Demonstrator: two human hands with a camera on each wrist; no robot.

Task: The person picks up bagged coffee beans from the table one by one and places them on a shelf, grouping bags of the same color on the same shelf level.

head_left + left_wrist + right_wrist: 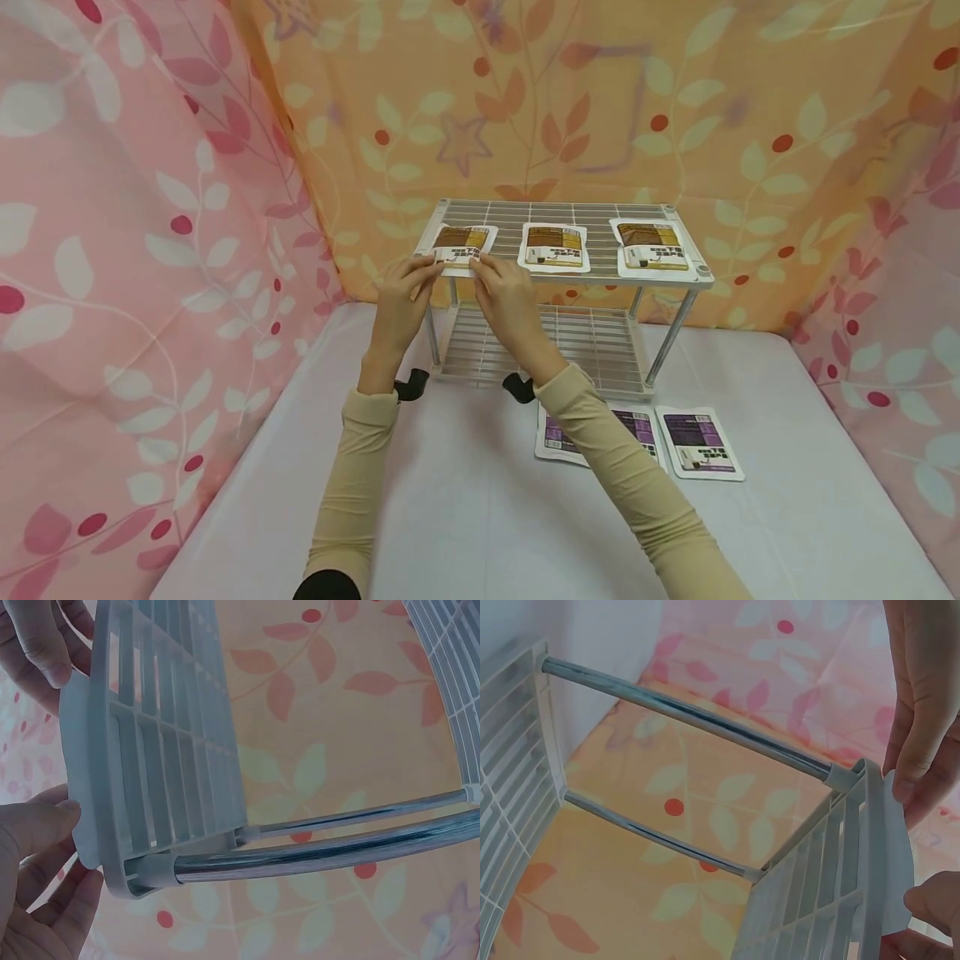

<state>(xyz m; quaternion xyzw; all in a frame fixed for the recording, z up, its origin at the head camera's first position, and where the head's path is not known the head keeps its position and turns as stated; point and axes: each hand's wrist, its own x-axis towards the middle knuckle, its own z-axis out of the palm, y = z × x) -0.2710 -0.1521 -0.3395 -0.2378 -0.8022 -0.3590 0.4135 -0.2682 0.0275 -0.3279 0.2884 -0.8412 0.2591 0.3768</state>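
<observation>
On the white table (450,521) in front of me, purple packets (703,443) lie near my right sleeve (637,483). Past them, my left hand (399,310) and right hand (512,307) pinch the near edge of a brown packet (461,243), thumbs and fingertips nearly together. It sits at the rack's (573,278) top left front; 2 matching packets (555,247) lie to its right. Behind hangs a leafy orange curtain (525,100).

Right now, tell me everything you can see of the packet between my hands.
The packet is thin and white-edged, apparently plastic, its front printed brown and yellow with dark lettering, its underside pale. It lies printed side up on the left end of the top shelf, by the front edge. The left hand and right hand hold its near edge.
</observation>
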